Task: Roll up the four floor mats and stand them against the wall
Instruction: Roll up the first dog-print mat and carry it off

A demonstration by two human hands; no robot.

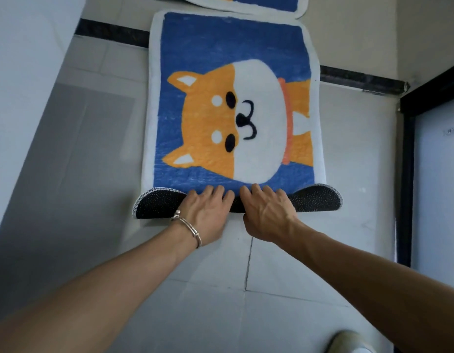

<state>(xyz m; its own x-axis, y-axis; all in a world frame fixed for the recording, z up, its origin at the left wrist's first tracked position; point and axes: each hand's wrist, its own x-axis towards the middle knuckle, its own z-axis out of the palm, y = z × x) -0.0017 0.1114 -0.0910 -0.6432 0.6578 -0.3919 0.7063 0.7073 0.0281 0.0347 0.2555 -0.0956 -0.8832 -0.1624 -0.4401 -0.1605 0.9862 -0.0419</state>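
Right now the mat [233,110], blue with an orange and white dog, lies flat on the floor [310,263]. Its long axis runs straight away from the person, from the near edge at the hands to a far end that crosses a dark strip [111,31] in the floor. The near short edge is turned over onto the blue face, showing the dotted black underside [315,200] as a low fold across the whole width. Both hands sit side by side on the middle of that fold, almost touching: the left hand [205,212], with a bracelet [189,225] at its wrist, and the right hand [266,212]. Each grip is closed over the fold, fingers curled across its top with the tips on the blue pile; the thumbs are hidden. Neither hand is nearer. The unrolled length lies wholly ahead of the grip, so I judge the roll must go forward along the long axis, square to the fold. The fold's outer ends flare past the mat's sides and may lag behind the held middle. A second mat [259,2] lies just beyond the far end, and a door frame [407,174] stands at the right
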